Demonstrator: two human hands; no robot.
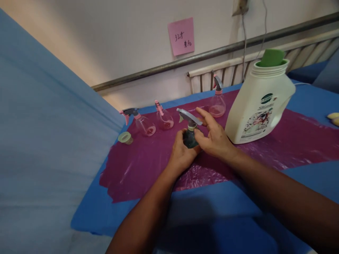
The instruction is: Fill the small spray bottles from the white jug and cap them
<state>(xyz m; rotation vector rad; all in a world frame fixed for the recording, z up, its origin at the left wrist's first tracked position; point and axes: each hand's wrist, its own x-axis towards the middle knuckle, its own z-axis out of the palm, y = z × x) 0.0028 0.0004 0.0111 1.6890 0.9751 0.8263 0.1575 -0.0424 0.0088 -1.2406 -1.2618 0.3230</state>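
My left hand (182, 153) is wrapped round the dark, see-through body of a spray bottle (190, 139) with a grey spray head and pale green trigger. The bottle stands nearly upright over the purple plastic sheet. At its neck is my right hand (213, 137), with the thumb against the pale collar and the index finger reaching behind the spray head; some of its fingertips are hidden. Beyond my hands are clear spray bottles with pink triggers and a little pink liquid: one on its own (217, 106), one in the middle (164, 120) and one farther left (145, 125).
A large cream jug (254, 106) with a green scoop (272, 58) in its mouth stands close to my right hand. At the left lies a small pale green cup (125, 138). A blue cloth (90, 215) covers the table; a curtain (47, 123) hangs left. Behind are a radiator (230, 76) and a pink note (181, 36).
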